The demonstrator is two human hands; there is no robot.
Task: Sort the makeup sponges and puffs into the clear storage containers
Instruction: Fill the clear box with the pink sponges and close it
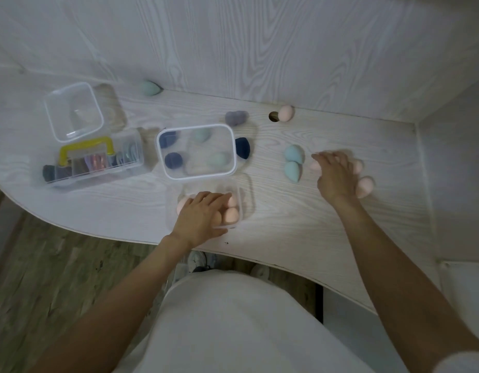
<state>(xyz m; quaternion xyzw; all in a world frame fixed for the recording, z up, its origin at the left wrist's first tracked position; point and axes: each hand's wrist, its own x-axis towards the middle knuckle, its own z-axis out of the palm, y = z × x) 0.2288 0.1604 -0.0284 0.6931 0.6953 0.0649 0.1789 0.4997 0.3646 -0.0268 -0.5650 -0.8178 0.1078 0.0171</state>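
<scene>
- Peach sponges (231,213) are collecting in the small clear container (242,200) at the table's near edge; several are lying inside it already, so the peach group is looking partly done.
- Left hand (203,214) is resting flat over that container, fingers extended across the sponges, not curled round any of them as far as can be seen.
- Right hand (336,175) is reaching well to the right of the container, its fingers bending down over loose peach sponges (365,185); motion blur is hiding whether it is actually gripping one.
- Two light-blue sponges (293,162) are lying just left of that hand, still unsorted.
- Lidded container (196,152), just behind the small one, is holding dark blue and pale green sponges.
- Navy sponge (242,148) is sitting against its right wall, outside; a grey-purple sponge (235,117) is lying behind it.
- Farther back, a peach sponge (286,113) is sitting beside a hole in the table (313,238), and a green sponge (151,88) is resting at the wall.
- Yellow-handled case (90,160), well left of the small container, is holding puffs; an open clear box (73,110) is standing behind it.
- Judgement: roughly midway, with about eight loose pieces remaining.
</scene>
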